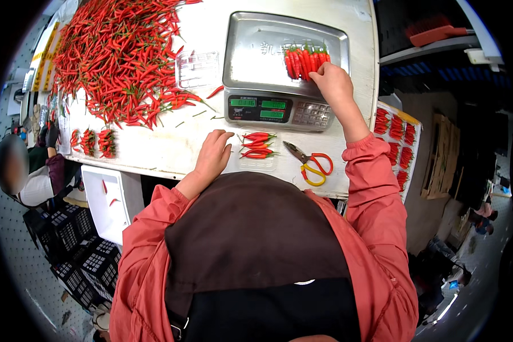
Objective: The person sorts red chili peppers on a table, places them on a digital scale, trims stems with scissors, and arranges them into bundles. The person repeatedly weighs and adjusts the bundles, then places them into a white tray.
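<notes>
My right hand (334, 83) has thumb and fingertips closed at the lower right corner of a clear plastic tray of red chili peppers (301, 63). That tray lies on the right part of the steel pan (256, 64) of a digital scale (258, 109) with lit displays. Holding nothing, my left hand (213, 151) rests at the table's near edge, fingers slightly apart. Just right of it is a second clear tray (258, 164) with several red chilies (257, 145) in its upper part. Scissors (310, 164) with red and yellow handles lie farther right, blades apart.
A big heap of red chilies (124, 55) covers the table's left side. Beside the scale sits a clear tray (196, 70). Filled trays (395, 128) stand off the right edge. A white bin (107, 201) and black crates (81, 252) are lower left. Another person (36, 175) works at far left.
</notes>
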The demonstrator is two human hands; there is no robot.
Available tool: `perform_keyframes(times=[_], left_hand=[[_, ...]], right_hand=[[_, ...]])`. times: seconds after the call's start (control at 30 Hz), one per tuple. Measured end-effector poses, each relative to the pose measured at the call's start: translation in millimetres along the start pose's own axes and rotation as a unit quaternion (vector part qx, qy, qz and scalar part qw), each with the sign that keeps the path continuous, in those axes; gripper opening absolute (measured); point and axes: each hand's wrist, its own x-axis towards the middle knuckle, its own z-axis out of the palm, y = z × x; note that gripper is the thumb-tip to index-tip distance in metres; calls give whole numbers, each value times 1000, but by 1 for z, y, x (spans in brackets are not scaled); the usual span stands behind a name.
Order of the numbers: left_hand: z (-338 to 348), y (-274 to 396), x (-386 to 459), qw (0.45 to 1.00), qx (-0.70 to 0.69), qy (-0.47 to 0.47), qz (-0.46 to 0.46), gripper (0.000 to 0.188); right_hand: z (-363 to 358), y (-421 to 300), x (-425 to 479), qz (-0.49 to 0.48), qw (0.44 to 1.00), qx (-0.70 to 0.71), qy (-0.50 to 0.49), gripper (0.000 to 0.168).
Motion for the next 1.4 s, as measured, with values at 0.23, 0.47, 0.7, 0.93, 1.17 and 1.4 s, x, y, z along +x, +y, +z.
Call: perform_keyframes(times=[0.23, 0.47, 0.7, 0.93, 1.17, 1.4], left_hand=[[0, 2, 4, 989, -115, -44, -81, 25], [10, 45, 38, 776, -564, -115, -257, 26], [43, 20, 23, 807, -434, -303, -262, 15], [58, 11, 19, 828, -308, -434, -178, 15], [55, 13, 12, 922, -203, -313, -106, 14], [60, 3, 1, 951, -117, -277, -67, 15]], right_hand=[[6, 2, -39, -21, 984, 166, 65, 21], [89, -26, -163, -51, 918, 339, -200, 19], [95, -1, -190, -14, 902, 353, -247, 23], [116, 7, -211, 41, 864, 400, -303, 17], [130, 19, -216, 0, 886, 382, -264, 18], [133, 27, -220, -29, 950, 282, -130, 15]])
